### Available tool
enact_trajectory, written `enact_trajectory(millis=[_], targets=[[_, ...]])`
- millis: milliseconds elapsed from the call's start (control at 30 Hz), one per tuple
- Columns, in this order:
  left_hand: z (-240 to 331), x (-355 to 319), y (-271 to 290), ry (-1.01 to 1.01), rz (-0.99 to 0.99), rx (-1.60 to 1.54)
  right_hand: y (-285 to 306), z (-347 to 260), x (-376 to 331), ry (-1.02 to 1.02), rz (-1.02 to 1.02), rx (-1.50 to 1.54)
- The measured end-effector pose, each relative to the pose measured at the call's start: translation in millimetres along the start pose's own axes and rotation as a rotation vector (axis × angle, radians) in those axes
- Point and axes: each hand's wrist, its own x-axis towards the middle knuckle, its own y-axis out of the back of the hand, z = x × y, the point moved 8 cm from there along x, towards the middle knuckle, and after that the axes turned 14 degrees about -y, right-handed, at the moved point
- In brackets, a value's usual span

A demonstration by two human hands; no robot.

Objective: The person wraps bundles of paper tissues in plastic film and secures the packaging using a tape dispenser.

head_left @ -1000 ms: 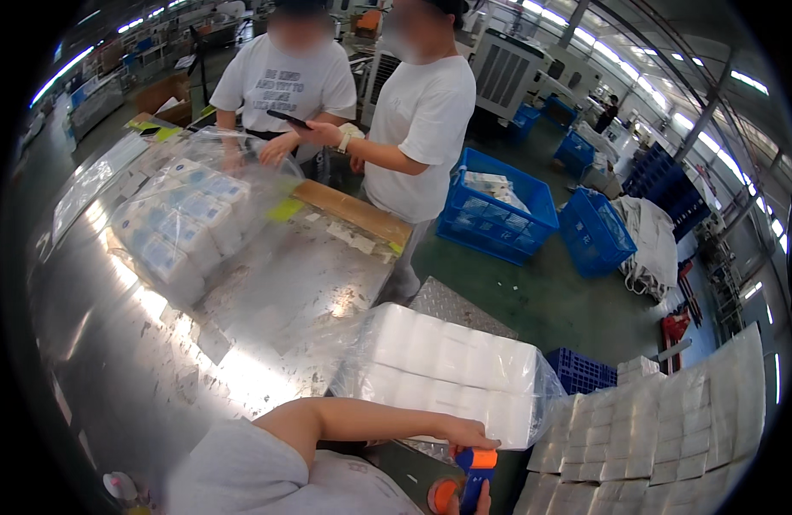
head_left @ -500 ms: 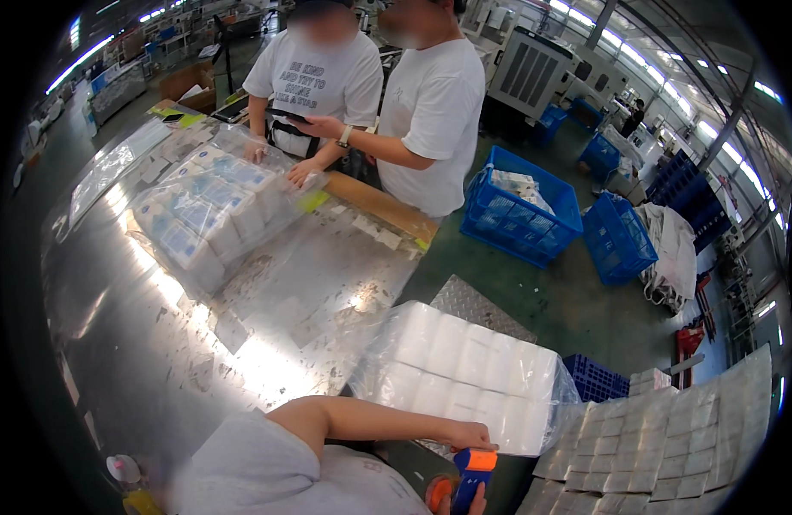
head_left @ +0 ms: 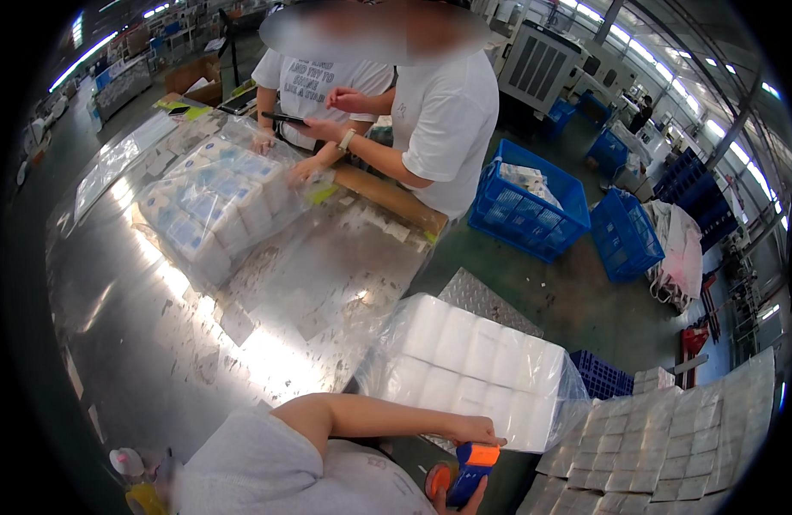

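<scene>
My right hand (head_left: 471,503) grips a blue and orange tape dispenser (head_left: 475,474) at the lower edge, with an orange roll (head_left: 440,479) beside it. My left hand (head_left: 476,430) is closed at the dispenser's orange end, its fingers bent; whatever is between them is too small to make out. Just beyond my hands lies a clear plastic bag (head_left: 475,369) packed with rows of white wrapped bundles. My left forearm reaches across below this bag's near side.
On the metal table (head_left: 112,343), another clear bag (head_left: 211,202) holds white and blue packs. Two people in white shirts stand behind it, one holding a dark flat device (head_left: 286,118). Blue crates (head_left: 529,223) stand on the floor; stacked wrapped bundles (head_left: 662,438) rise at right.
A co-worker's hand now shows raised above the dark device. My left hand and the dispenser stay together, almost unmoved. The whole view has shifted slightly.
</scene>
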Motion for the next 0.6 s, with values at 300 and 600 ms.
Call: enact_trajectory(millis=[300, 600], targets=[[-3, 2, -1, -0.048, 0.001, 0.043, 11, -25, 3, 0.146, 0.045, 0.021], [-6, 2, -2, -0.056, 0.000, 0.021, 10, -28, 5, 0.128, 0.003, -0.018]])
